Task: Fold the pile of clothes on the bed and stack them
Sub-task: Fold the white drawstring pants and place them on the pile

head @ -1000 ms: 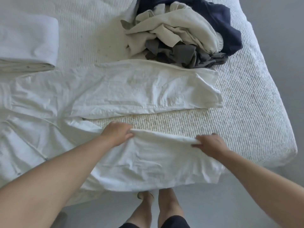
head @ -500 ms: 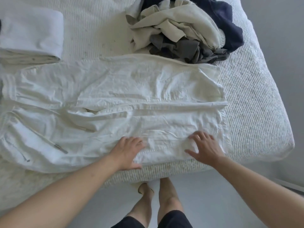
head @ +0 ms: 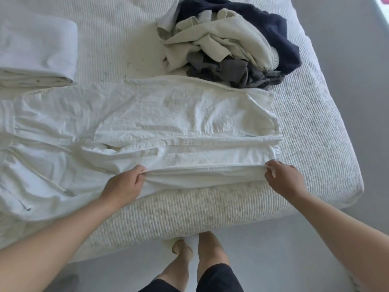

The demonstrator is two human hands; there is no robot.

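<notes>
White trousers (head: 160, 121) lie spread flat across the bed, waistband to the left and leg ends to the right. My left hand (head: 124, 184) pinches the near edge of the near leg at mid-length. My right hand (head: 283, 178) pinches the same edge at the hem end. The edge between them is lifted into a taut ridge. Behind the trousers sits a loose pile of clothes (head: 229, 41) in cream, grey and navy. A folded white garment (head: 35, 51) rests at the far left.
The bed (head: 315, 131) has a ribbed white cover, and its corner falls away on the right to a grey floor (head: 273, 245). My bare feet (head: 197, 249) stand at the bed's near edge.
The near leg was laid flat beside the far one and both hands pressed on it. Now both hands have curled, pinch its near edge and lift it.
</notes>
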